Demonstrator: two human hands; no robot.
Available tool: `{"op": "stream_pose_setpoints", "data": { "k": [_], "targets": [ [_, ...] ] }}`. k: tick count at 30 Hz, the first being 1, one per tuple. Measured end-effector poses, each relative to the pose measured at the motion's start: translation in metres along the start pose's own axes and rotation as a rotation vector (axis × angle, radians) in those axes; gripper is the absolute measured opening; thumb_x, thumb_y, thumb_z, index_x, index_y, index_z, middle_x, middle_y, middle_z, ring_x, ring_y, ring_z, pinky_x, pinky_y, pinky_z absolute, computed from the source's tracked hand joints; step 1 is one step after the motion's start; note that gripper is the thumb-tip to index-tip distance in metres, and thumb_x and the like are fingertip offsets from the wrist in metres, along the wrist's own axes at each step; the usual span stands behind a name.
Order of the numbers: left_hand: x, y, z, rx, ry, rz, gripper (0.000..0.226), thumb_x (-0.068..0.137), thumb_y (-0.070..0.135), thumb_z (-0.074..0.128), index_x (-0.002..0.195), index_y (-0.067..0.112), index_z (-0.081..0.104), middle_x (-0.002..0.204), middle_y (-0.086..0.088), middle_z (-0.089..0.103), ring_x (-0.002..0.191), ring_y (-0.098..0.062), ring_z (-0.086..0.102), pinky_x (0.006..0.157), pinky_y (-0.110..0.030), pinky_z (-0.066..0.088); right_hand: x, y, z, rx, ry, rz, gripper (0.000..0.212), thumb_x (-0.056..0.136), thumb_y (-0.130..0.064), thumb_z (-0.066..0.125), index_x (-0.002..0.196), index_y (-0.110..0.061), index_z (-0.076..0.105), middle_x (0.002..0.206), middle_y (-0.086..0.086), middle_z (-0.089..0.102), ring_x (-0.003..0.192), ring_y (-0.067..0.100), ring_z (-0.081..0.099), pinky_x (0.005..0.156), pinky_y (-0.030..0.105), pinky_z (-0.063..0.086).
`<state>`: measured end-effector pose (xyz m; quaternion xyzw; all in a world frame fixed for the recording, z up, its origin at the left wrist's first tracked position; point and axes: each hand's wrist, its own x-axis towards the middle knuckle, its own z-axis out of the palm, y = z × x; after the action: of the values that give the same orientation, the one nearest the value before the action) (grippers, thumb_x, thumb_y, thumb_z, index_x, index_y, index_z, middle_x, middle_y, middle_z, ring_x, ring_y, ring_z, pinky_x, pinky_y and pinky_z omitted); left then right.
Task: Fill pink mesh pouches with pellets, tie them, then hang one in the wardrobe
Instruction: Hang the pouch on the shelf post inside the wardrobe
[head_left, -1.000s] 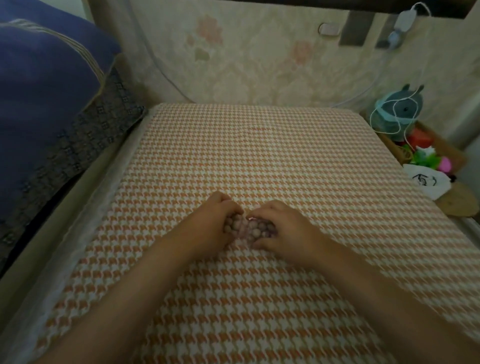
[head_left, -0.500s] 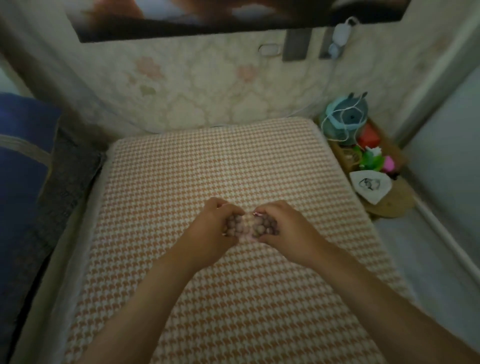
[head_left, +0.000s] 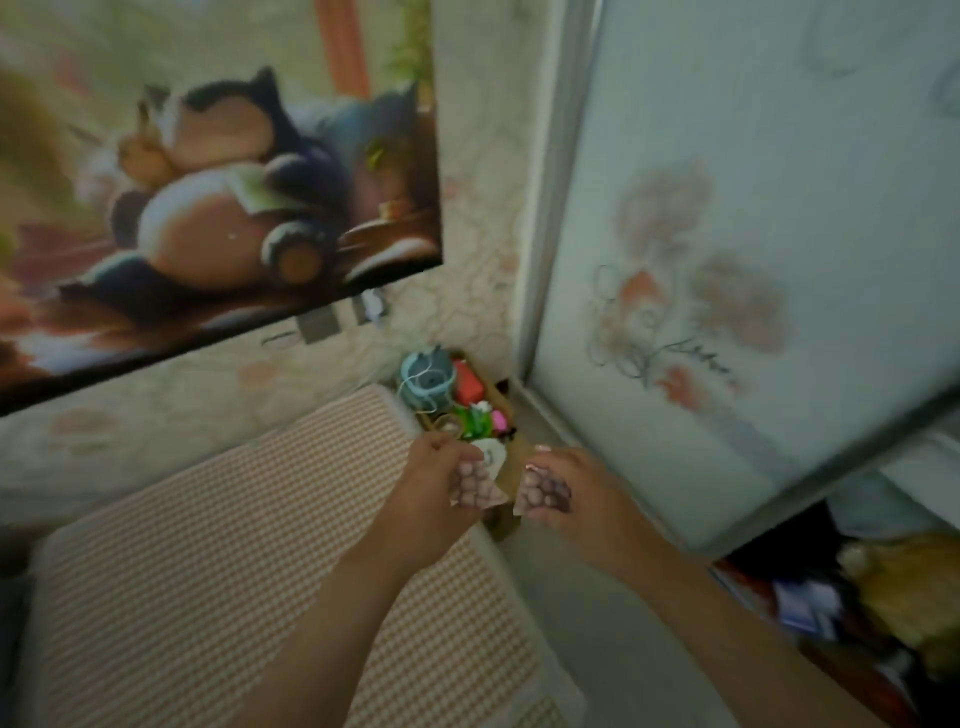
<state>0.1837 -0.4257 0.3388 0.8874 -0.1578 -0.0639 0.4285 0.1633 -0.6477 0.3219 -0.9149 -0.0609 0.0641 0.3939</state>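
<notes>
My left hand grips a pink mesh pouch full of round pellets. My right hand grips a second filled pink mesh pouch. Both pouches are lifted off the bed, a small gap apart, over the bed's right edge. The wardrobe's sliding door, pale with faded flower prints, stands just right of my hands. Its inside shows dark at the lower right, with clothes piled there.
The bed has an orange-and-white houndstooth cover. A box of small things, with a teal ball of cord, sits between bed and wardrobe. A large cartoon picture hangs on the wall above.
My view has swung up and to the right, from the bed toward the wardrobe. Both hands have risen off the bed with the pouches and moved apart.
</notes>
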Motion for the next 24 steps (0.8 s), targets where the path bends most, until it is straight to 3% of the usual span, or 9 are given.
{"op": "stream_pose_setpoints", "data": {
  "k": [3,6,10,13,14,16,20,22,24],
  "targets": [
    [0.033,0.057,0.019,-0.078,-0.047,0.069,0.058,0.067,-0.004,0.081,0.114,0.023,0.058,0.115,0.006,0.049,0.099,0.001,0.051,0.086,-0.007,0.042,-0.025,0.007,-0.065,0.009,0.119,0.043,0.048,0.078,-0.005,0.082,0.122,-0.016,0.067,0.119,-0.002,0.053,0.098,-0.008,0.058,0.089,0.005,0.044],
    [0.056,0.107,0.05,-0.166,-0.164,0.116,0.053,0.074,-0.006,0.075,0.116,0.022,0.058,0.105,0.013,0.056,0.094,-0.006,0.058,0.076,-0.006,0.045,-0.056,0.016,-0.118,-0.019,0.246,0.094,0.045,0.08,-0.01,0.08,0.12,-0.025,0.065,0.117,0.0,0.055,0.096,-0.007,0.06,0.088,0.008,0.045],
    [0.076,0.175,0.1,-0.166,-0.334,0.283,0.044,0.08,-0.018,0.064,0.115,0.007,0.054,0.096,0.013,0.05,0.082,0.015,0.058,0.07,-0.003,0.044,-0.106,0.041,-0.172,-0.02,0.405,0.195,0.05,0.086,-0.014,0.078,0.125,-0.037,0.057,0.121,-0.006,0.051,0.103,0.008,0.061,0.097,0.028,0.051],
    [0.09,0.226,0.144,-0.036,-0.338,0.471,0.022,0.087,-0.009,0.058,0.095,0.012,0.059,0.086,-0.004,0.051,0.068,-0.004,0.057,0.062,-0.013,0.048,-0.152,0.064,-0.213,-0.114,0.498,0.322,0.052,0.09,-0.023,0.075,0.137,-0.029,0.055,0.123,-0.01,0.049,0.107,0.005,0.056,0.095,0.014,0.043],
    [0.096,0.242,0.16,-0.058,-0.36,0.434,0.021,0.087,0.0,0.061,0.093,0.019,0.059,0.09,-0.004,0.054,0.072,-0.01,0.057,0.064,-0.016,0.051,-0.168,0.076,-0.227,-0.139,0.541,0.342,0.053,0.089,-0.022,0.075,0.138,-0.027,0.055,0.123,-0.008,0.049,0.107,0.007,0.056,0.094,0.013,0.043],
    [0.103,0.266,0.205,-0.147,-0.473,0.424,0.035,0.084,0.006,0.066,0.107,0.031,0.056,0.104,0.002,0.059,0.088,-0.008,0.06,0.078,-0.02,0.053,-0.2,0.1,-0.253,-0.144,0.598,0.392,0.054,0.087,-0.015,0.076,0.137,-0.024,0.057,0.121,-0.005,0.049,0.104,0.01,0.058,0.097,0.016,0.046],
    [0.101,0.334,0.29,-0.083,-0.549,0.595,0.035,0.082,0.003,0.064,0.114,0.016,0.062,0.101,0.0,0.059,0.085,-0.002,0.057,0.079,-0.02,0.049,-0.268,0.163,-0.294,-0.202,0.655,0.529,0.056,0.086,-0.011,0.077,0.138,-0.018,0.057,0.124,0.001,0.049,0.107,0.01,0.053,0.094,0.0,0.031],
    [0.102,0.37,0.338,-0.063,-0.571,0.67,0.04,0.085,0.008,0.066,0.122,0.019,0.059,0.113,0.001,0.057,0.096,-0.008,0.058,0.087,-0.026,0.05,-0.301,0.197,-0.317,-0.163,0.686,0.57,0.056,0.086,-0.011,0.077,0.138,-0.019,0.056,0.128,0.001,0.05,0.11,0.014,0.056,0.1,0.011,0.038],
    [0.103,0.409,0.391,-0.153,-0.668,0.63,0.035,0.085,-0.004,0.059,0.116,0.012,0.059,0.107,-0.008,0.061,0.086,-0.007,0.06,0.082,-0.023,0.051,-0.334,0.231,-0.346,-0.103,0.733,0.577,0.053,0.088,-0.014,0.074,0.137,-0.019,0.057,0.127,-0.005,0.046,0.106,0.015,0.057,0.1,0.026,0.047]
  ]
}}
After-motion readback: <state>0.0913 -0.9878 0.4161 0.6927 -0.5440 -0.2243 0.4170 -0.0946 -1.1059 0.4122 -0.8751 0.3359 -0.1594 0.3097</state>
